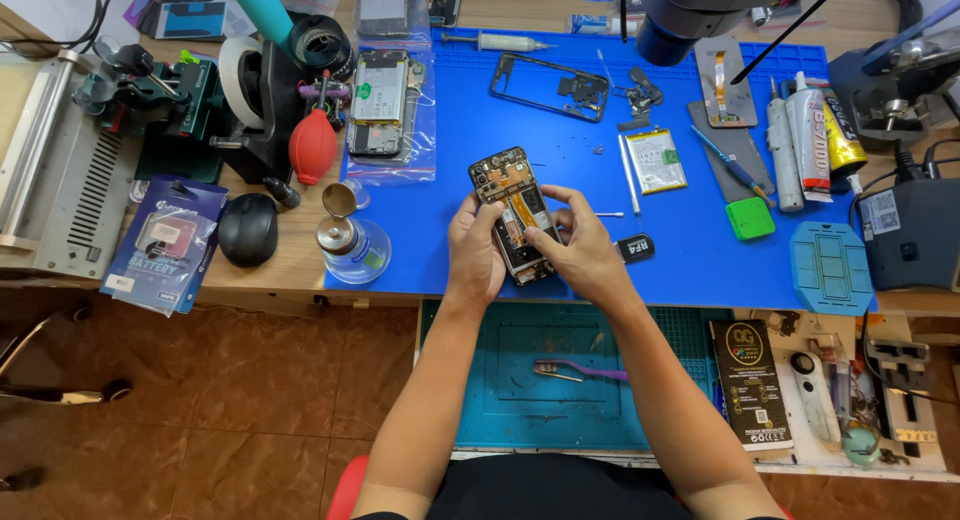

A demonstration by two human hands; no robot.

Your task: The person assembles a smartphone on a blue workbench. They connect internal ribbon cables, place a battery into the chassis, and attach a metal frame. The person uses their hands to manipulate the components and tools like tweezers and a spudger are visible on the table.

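Observation:
An opened smartphone (505,192) with its back cover off lies tilted on the blue work mat (690,250), showing circuit boards and an orange flex cable. My left hand (474,250) grips its lower left side, thumb on the edge. My right hand (580,245) holds the lower right side, with the forefinger and thumb pressing on the inside of the phone near the flex cable. A phone battery (655,161) and a thin white tool (628,175) lie on the mat to the right, apart from my hands.
A black phone frame (549,85) lies at the mat's back. A glass liquid dispenser (352,242), red air blower (313,146) and black mouse (248,229) sit left. Glue tubes (812,130), a green block (750,219) and a blue jig (831,266) sit right. A purple toothbrush (580,371) lies in the teal tray below.

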